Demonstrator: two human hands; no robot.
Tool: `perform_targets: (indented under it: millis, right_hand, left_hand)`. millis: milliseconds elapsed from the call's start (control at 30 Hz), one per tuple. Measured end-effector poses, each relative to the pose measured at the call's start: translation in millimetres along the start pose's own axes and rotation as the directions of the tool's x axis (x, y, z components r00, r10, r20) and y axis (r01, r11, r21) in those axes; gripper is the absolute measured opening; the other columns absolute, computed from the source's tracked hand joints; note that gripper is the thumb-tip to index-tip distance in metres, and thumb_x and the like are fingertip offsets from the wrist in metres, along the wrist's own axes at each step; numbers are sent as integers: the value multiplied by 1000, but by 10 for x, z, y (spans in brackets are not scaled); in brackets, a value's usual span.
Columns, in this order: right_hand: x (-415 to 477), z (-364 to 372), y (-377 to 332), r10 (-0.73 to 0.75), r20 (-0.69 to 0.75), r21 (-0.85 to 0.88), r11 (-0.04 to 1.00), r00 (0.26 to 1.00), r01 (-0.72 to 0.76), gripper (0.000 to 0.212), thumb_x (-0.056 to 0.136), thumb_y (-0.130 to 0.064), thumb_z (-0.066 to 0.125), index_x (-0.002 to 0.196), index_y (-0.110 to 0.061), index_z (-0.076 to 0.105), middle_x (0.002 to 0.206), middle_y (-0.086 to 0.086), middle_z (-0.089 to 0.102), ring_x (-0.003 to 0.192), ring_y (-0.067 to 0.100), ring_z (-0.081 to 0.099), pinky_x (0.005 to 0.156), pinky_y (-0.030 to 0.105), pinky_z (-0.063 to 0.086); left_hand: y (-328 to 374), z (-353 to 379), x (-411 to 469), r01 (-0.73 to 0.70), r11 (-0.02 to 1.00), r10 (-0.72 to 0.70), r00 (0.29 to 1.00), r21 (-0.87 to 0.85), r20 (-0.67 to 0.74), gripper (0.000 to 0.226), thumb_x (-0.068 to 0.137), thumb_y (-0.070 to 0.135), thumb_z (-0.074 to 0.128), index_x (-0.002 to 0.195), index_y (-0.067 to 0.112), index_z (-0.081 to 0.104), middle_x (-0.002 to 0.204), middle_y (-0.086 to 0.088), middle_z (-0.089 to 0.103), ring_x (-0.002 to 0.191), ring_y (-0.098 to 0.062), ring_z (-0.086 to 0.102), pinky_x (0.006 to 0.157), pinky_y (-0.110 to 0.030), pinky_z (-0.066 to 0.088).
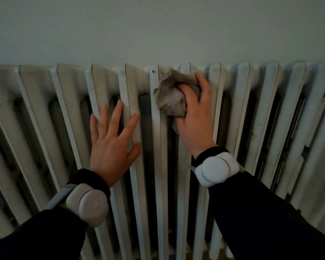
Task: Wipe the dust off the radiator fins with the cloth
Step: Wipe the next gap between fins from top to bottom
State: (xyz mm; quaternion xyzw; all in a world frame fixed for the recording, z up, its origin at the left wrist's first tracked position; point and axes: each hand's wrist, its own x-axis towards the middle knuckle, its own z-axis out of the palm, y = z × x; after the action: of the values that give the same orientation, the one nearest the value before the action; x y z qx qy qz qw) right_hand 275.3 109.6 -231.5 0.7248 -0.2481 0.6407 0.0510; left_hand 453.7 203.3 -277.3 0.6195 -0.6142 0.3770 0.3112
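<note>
Cloth (pixel 170 99) in right hand (pixel 194 121) (bulk left of fingers (pixel 204 85)), against radiator fins (pixel 132 81)

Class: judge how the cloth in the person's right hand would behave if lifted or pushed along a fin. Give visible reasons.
The cloth is probably floppy: it bunches into folds under the right hand. It likely weighs little, since one hand holds the whole wad. Its fuzzy surface should drag rather than slide on the radiator fins.
</note>
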Motion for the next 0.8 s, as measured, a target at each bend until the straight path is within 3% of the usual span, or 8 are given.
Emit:
perform_targets:
  millis: [500,700,800]
  right_hand:
    - [-712,102,176,57,37,8,998,998,-58,50,79,-1,67,126,-10,54,149,20,24,137,23,22,115,14,16]
    - [-874,136,226,71,25,4,997,997,-71,49,79,-3,69,126,-11,55,148,20,25,137,23,23,114,14,15]
    - [-976,153,236,85,48,22,996,995,-86,48,81,-9,64,127,-13,52,149,19,24,138,25,23,116,25,21]
  left_hand:
    - [87,329,-662,-26,1000,25,998,8,57,83,71,27,74,143,25,33,155,-18,13,142,-42,6,109,-67,12]
    - [92,422,-789,-31,1000,30,996,5,83,81,72,27,71,144,27,32,156,-16,9,143,-40,2,109,-67,8]
    - [96,447,-816,-25,1000,25,996,6,83,80,72,27,70,143,27,32,156,-17,9,143,-40,3,109,-66,7]
